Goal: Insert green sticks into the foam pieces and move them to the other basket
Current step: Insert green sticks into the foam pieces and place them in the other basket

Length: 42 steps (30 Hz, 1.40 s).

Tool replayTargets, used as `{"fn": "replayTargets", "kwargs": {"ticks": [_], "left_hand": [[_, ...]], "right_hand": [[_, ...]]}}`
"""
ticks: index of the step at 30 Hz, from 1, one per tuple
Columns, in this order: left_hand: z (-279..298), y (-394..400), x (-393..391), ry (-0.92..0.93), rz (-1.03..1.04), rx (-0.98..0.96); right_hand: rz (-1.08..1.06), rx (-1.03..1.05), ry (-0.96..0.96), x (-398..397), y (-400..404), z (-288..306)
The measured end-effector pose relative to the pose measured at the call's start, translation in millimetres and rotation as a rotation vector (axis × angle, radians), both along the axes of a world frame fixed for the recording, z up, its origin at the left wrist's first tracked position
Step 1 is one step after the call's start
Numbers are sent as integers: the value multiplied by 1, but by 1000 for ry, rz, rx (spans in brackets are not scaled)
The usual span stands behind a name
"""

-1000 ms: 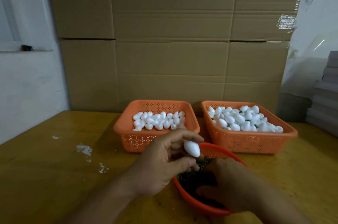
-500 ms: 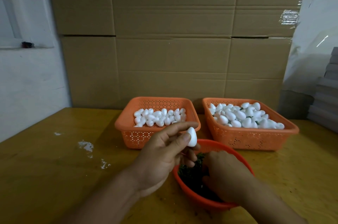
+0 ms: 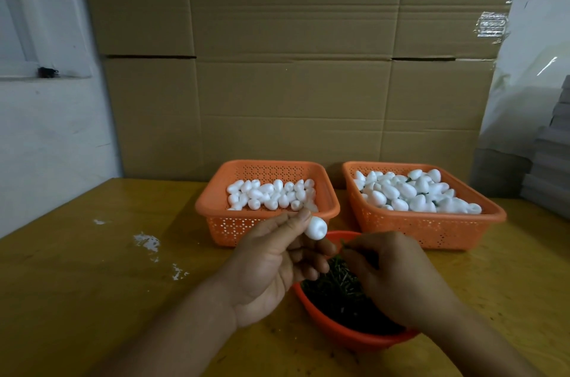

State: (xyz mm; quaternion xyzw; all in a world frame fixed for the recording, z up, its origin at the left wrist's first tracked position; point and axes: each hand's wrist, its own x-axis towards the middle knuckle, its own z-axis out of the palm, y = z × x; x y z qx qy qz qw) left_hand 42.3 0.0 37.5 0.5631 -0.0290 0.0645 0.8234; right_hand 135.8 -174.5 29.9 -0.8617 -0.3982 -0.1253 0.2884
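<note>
My left hand pinches a white egg-shaped foam piece between thumb and forefinger, above the round orange bowl of green sticks. My right hand is over the bowl, its fingertips pinched close to the foam piece; a thin green stick just shows at them. The left orange basket holds plain foam pieces. The right orange basket holds foam pieces with green bits among them.
Everything sits on a yellow wooden table with white flecks on its left part. A wall of cardboard boxes stands right behind the baskets. Grey stacked sheets rise at the right edge.
My right hand has lifted out of the bowl of sticks toward the foam piece. My left hand has turned the foam piece and holds it slightly higher.
</note>
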Motion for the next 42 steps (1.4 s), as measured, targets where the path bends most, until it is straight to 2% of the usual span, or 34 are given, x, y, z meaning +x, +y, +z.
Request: {"fn": "replayTargets", "kwargs": {"ticks": [6, 9, 17, 31, 42], "left_hand": [[0, 0, 0, 58, 48, -22], [1, -1, 0, 73, 61, -28], [1, 0, -1, 100, 87, -20], [-1, -2, -1, 114, 102, 34], [0, -4, -1, 103, 137, 87]], "right_hand": [[98, 407, 211, -14, -6, 11], [143, 519, 290, -19, -4, 14], [179, 352, -18, -28, -3, 13], [177, 333, -110, -36, 0, 14], [127, 276, -275, -41, 0, 16]]}}
